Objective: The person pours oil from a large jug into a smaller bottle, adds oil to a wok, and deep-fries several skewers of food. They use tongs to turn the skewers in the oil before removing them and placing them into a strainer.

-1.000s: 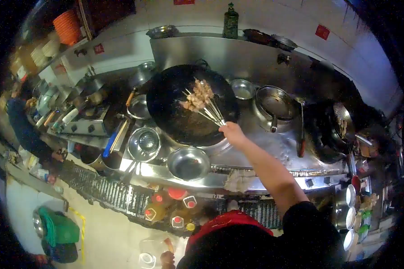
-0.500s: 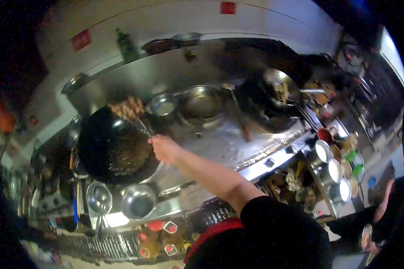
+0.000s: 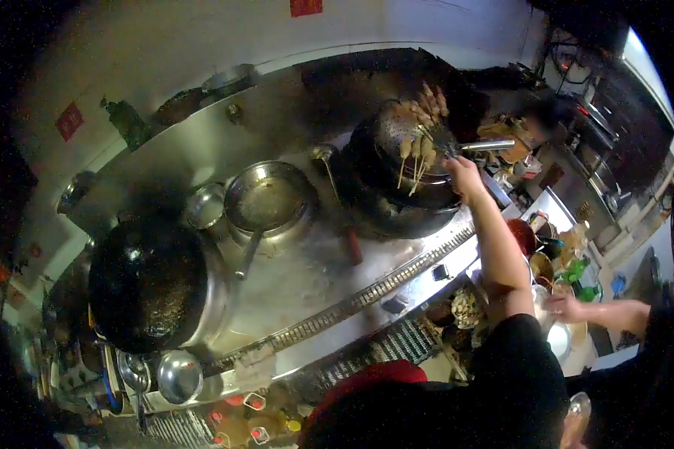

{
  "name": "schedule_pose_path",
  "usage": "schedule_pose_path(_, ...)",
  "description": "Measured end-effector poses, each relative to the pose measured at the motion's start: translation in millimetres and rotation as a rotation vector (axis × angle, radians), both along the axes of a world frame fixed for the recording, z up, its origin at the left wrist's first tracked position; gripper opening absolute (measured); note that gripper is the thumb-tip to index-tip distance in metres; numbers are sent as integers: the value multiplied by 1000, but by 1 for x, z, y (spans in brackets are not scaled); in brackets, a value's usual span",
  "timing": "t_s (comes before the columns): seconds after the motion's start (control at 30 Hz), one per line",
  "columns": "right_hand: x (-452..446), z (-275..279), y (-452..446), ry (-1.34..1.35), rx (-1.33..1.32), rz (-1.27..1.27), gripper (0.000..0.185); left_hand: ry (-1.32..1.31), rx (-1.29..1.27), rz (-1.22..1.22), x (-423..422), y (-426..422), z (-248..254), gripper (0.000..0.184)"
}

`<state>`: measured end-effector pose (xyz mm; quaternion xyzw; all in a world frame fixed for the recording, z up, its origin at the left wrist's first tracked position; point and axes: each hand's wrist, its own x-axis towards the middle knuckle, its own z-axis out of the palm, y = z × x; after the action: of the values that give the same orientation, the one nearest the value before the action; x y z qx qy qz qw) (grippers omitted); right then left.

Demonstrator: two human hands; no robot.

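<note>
My right hand (image 3: 465, 179) is closed around the stick ends of a bunch of meat skewers (image 3: 430, 103). The meat ends point away from me over a perforated metal strainer (image 3: 394, 126). Several other skewers (image 3: 416, 153) with pale pieces lie in that strainer, their sticks towards me. Beneath the strainer is a dark wok (image 3: 404, 217). The strainer's metal handle (image 3: 488, 145) sticks out to the right, just beyond my fingers. My left hand is out of view.
A large black wok (image 3: 146, 288) with dark liquid stands left. Between the woks are a pan (image 3: 266, 196), a small bowl (image 3: 206, 206) and a ladle (image 3: 326, 154). At right, another person's hand (image 3: 565, 307) is over white containers (image 3: 558, 340). Oil bottles (image 3: 232, 430) stand below the counter.
My right hand has carried the bunch of skewers from above the left wok rightwards to the strainer. The view has turned right. Another person's hand has come to the containers.
</note>
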<state>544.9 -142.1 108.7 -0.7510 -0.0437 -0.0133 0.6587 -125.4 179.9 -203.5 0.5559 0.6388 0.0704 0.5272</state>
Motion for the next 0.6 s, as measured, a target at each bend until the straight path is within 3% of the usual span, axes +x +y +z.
schedule_pose_path(0.13, 26, -25, -45, 267, 25, 63, 14, 41, 22, 27, 4, -28, 3, 26)
schedule_pose_path(0.2, 60, -63, -67, 268, -202, 104, 16, 68, 35, 48, -16, -41, 6, 27)
schedule_pose_path(0.3, 87, -85, -84, -14, -645, 140, 15, 142, 95, 75, -77, -84, 11, 29)
schedule_pose_path(0.37, 99, -87, -82, -280, -798, 79, 15, 219, 138, 25, -104, -114, 13, 31)
schedule_pose_path(0.4, 97, -88, -74, -403, -801, 61, 15, 260, 148, 5, -106, -124, 14, 31)
schedule_pose_path(0.43, 91, -95, -56, -497, -780, 73, 15, 296, -96, 107, -75, -125, 55, 37)
schedule_pose_path(0.47, 77, -100, -40, -569, -741, 96, 15, 358, -83, 28, -90, -131, 16, 41)
schedule_pose_path(0.53, 21, -111, 18, -642, -669, 265, 16, 276, -158, 117, -74, -147, 27, 42)
schedule_pose_path(0.6, -49, -122, 76, -660, -605, 508, 17, 122, -147, -45, -76, -162, 5, 47)
